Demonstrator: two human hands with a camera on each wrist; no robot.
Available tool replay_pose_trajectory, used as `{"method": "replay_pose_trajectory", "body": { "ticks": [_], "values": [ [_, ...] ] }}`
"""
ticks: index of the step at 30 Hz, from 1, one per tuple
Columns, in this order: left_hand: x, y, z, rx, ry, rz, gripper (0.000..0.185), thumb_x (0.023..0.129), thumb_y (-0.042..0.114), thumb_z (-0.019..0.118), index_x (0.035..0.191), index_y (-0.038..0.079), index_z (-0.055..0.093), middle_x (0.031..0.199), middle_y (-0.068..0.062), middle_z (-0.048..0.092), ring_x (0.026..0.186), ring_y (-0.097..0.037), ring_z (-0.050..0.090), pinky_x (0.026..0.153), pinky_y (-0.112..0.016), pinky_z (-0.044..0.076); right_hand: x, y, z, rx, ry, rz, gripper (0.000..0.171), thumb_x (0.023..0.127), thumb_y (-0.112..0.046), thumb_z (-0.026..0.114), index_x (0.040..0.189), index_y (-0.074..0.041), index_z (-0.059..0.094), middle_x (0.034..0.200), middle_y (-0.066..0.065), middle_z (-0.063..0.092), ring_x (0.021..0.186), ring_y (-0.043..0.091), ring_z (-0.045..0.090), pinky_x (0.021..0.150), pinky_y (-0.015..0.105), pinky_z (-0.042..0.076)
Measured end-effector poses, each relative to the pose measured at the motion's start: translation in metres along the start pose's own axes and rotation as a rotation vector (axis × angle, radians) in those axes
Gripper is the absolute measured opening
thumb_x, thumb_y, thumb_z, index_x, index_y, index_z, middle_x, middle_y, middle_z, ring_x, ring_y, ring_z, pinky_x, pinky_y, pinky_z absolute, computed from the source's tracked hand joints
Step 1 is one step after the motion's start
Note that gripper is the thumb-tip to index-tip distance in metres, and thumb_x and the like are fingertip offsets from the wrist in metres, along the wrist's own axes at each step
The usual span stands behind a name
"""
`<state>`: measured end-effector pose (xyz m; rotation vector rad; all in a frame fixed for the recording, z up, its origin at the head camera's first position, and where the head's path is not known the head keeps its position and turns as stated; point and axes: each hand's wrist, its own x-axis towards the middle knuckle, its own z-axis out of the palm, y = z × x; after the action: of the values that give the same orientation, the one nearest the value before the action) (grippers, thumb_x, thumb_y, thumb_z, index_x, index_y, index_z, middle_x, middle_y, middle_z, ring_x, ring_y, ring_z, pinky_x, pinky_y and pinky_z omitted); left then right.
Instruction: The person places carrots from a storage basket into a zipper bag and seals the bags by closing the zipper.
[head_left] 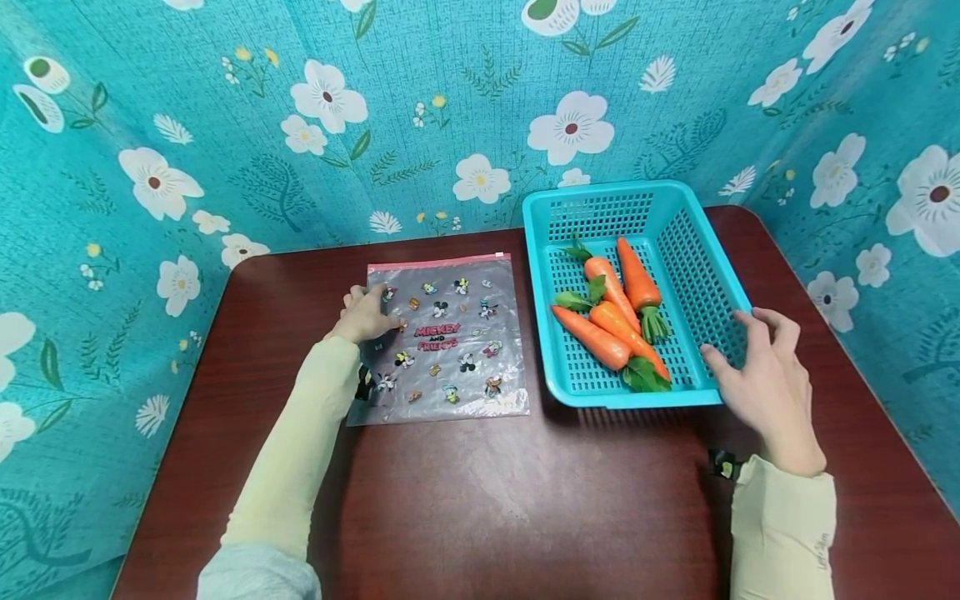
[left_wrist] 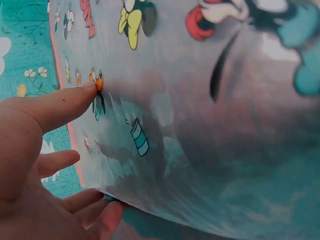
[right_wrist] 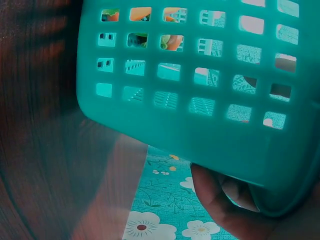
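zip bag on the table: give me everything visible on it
The clear plastic zip bag printed with small cartoon figures and red "Mickey and Friends" lettering lies flat on the dark red-brown wooden table, left of the turquoise perforated plastic basket. A pink zip strip runs along its far edge. It looks empty and slightly crinkled. The left hand touches its left edge, thumb on top, fingers beneath the lifted edge.

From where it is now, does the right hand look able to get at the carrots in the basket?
Probably yes. The right hand grips the near right corner of the open-topped basket, and the carrots lie uncovered just inside. Only the low basket wall stands between; the hand would have to let go and go over it.
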<state>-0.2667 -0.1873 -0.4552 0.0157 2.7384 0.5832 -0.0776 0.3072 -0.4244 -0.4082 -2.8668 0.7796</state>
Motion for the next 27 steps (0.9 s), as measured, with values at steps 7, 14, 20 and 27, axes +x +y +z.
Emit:
{"method": "replay_pose_trajectory", "body": {
  "ticks": [7,14,20,27],
  "values": [
    [0.0054,-0.0038,0.0027,-0.108,0.033,-0.026,0.086,0.079,0.025,0.077,0.148,0.005,0.029,0.144,-0.030,0.016,0.129,-0.044,0.019,0.103,-0.063,0.030,-0.0007,0.0009,0.0013,-0.004,0.007,0.002,0.068,0.095,-0.037,0.053,0.150,-0.006,0.028,0.154,0.020,0.016,0.088,0.048,0.050,0.073,0.058,0.039],
    [0.0074,-0.0051,0.0037,-0.167,0.033,-0.058,0.092,0.075,0.023,0.081,0.149,0.008,0.028,0.143,-0.028,0.014,0.126,-0.042,0.022,0.100,-0.061,0.037,-0.0013,0.0013,0.0024,0.004,0.019,-0.003,0.067,0.095,-0.036,0.053,0.150,-0.006,0.029,0.154,0.020,0.017,0.088,0.047,0.050,0.072,0.058,0.039],
    [0.0074,-0.0066,0.0035,-0.212,-0.016,-0.052,0.090,0.074,0.020,0.083,0.147,0.008,0.031,0.141,-0.027,0.018,0.124,-0.042,0.025,0.101,-0.060,0.038,-0.0014,0.0019,0.0025,0.014,0.027,-0.010,0.066,0.095,-0.038,0.052,0.149,-0.007,0.031,0.154,0.019,0.017,0.087,0.046,0.050,0.071,0.057,0.038],
    [0.0087,-0.0102,0.0054,-0.197,-0.017,-0.013,0.084,0.074,0.020,0.082,0.145,0.006,0.039,0.140,-0.024,0.026,0.123,-0.041,0.027,0.103,-0.060,0.036,-0.0018,0.0015,0.0022,0.020,0.037,-0.017,0.065,0.095,-0.038,0.052,0.149,-0.007,0.032,0.153,0.019,0.018,0.087,0.047,0.050,0.072,0.058,0.037]
  ]
}}
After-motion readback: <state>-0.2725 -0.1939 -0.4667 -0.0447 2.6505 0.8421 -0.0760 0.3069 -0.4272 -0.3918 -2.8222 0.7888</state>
